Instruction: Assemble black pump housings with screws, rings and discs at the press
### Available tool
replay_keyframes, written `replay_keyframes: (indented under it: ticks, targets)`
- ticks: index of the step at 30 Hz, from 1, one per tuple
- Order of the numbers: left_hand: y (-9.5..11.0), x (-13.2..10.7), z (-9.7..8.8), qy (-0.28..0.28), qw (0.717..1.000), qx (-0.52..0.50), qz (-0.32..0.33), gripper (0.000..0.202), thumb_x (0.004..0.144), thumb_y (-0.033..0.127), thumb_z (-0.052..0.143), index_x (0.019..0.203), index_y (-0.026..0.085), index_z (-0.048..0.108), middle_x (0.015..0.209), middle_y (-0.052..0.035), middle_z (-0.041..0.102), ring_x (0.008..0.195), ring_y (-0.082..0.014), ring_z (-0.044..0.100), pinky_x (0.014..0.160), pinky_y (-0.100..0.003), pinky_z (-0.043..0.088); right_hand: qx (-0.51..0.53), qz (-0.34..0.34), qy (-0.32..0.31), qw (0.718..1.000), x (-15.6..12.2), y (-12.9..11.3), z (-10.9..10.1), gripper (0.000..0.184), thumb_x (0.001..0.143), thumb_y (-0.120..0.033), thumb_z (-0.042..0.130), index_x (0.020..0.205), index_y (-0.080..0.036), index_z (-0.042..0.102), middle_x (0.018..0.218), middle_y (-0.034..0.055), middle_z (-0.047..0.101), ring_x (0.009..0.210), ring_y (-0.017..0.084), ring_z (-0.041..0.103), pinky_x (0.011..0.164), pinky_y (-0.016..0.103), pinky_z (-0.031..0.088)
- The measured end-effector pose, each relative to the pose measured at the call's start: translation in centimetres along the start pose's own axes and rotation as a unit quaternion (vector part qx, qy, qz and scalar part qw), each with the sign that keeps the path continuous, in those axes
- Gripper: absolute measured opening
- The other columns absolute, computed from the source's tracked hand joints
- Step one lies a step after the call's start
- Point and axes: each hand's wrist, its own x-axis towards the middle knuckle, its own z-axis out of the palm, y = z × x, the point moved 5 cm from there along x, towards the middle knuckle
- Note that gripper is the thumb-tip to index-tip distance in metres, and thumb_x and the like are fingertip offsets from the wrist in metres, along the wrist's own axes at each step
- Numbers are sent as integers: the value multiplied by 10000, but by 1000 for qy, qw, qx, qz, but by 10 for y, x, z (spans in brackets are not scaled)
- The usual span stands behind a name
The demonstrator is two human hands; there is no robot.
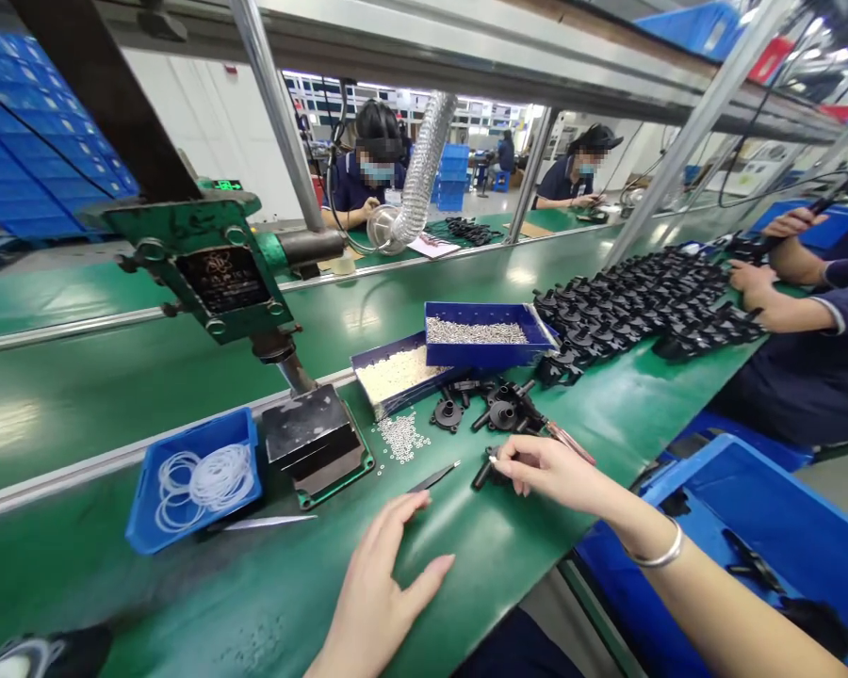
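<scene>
My left hand [385, 574] hovers over the green bench, its fingers spread and nothing in them. Close to its fingertips lies a pair of dark tweezers [436, 476]. Fingers pinched, my right hand [547, 474] is at a black plastic fitting [483, 471] on the bench. A small white piece [493, 459] shows at those fingertips; the hand partly hides the fitting. Just beyond are more black fittings [503, 414] and a tool with red handles [569, 441]. Small metal nuts or rings [399, 436] lie loose to their left.
A blue bin [436, 358] of small metal parts overlaps a tray of cream pieces [399, 375]. Left are a green press [219, 268] and a blue bin of white rings [252, 433]. A co-worker's hands [763, 282] are at the right, beside rows of black parts [628, 301].
</scene>
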Motion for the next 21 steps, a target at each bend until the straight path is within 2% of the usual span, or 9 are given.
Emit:
replay_keyframes:
  ticks: [3, 6, 8, 11, 12, 14, 16, 18, 21]
  targets:
    - [13, -4, 12, -48, 993, 69, 84, 748, 822, 367, 747, 1487, 256, 423, 1517, -148, 481, 1399, -342, 446, 1162, -521, 356, 115, -29, -110, 987, -6, -31, 38, 310, 915, -491, 630, 877, -184, 609, 761, 9, 620, 668, 143, 613, 633, 262, 493]
    - [28, -6, 14, -63, 983, 102, 138, 789, 851, 309, 719, 1531, 180, 340, 1487, -199, 505, 1375, -350, 479, 1152, -522, 373, 183, -44, -214, 959, -8, -67, 72, 268, 912, -451, 651, 867, -190, 615, 732, 8, 631, 673, 150, 619, 651, 270, 504]
    - [32, -6, 4, -45, 982, 125, 136, 769, 872, 276, 692, 1536, 165, 320, 1446, -203, 548, 1325, -348, 529, 1119, -519, 409, 184, -59, -244, 950, -3, -85, 86, 259, 921, -438, 643, 846, -189, 633, 714, 11, 631, 684, 153, 616, 678, 278, 508]
    - [29, -7, -24, 12, 989, 117, 87, 855, 850, 333, 720, 1556, 192, 260, 1374, -175, 611, 1220, -343, 599, 1034, -520, 479, 188, -101, -197, 957, 17, -103, 93, 254, 932, -415, 638, 822, -187, 658, 826, 38, 668, 759, 156, 630, 748, 282, 517]
    - [25, -9, -34, 38, 994, 83, 53, 840, 856, 365, 710, 1553, 210, 268, 1331, -159, 642, 1170, -328, 629, 1007, -507, 500, 201, -116, -161, 959, 25, -106, 93, 243, 936, -406, 637, 832, -188, 663, 867, 44, 680, 788, 158, 641, 772, 282, 521]
    - [13, -13, -51, 99, 993, -56, -33, 679, 919, 436, 616, 1510, 223, 359, 1217, -136, 701, 1055, -289, 690, 949, -468, 542, 235, -135, -97, 958, 40, -111, 95, 224, 945, -405, 625, 870, -196, 657, 857, 40, 696, 757, 153, 657, 761, 281, 530]
    - [-2, -18, -59, 160, 951, -241, -110, 521, 988, 485, 464, 1407, 177, 487, 1108, -142, 739, 977, -266, 727, 891, -427, 574, 244, -134, -78, 957, 48, -113, 103, 226, 955, -417, 608, 893, -201, 636, 728, 12, 681, 619, 136, 641, 675, 274, 525]
    - [-15, -23, -63, 215, 883, -387, -158, 529, 1006, 516, 397, 1315, 115, 551, 1042, -168, 756, 960, -271, 741, 847, -396, 591, 217, -125, -92, 964, 52, -112, 116, 243, 955, -437, 600, 900, -201, 621, 636, -17, 645, 491, 112, 585, 584, 258, 493]
    - [-27, -25, -65, 264, 807, -493, -189, 531, 987, 518, 465, 1264, 81, 585, 1046, -189, 760, 976, -277, 743, 845, -371, 595, 147, -133, -111, 974, 54, -109, 138, 266, 960, -453, 575, 978, -197, 644, 587, -42, 584, 460, 102, 539, 538, 244, 458]
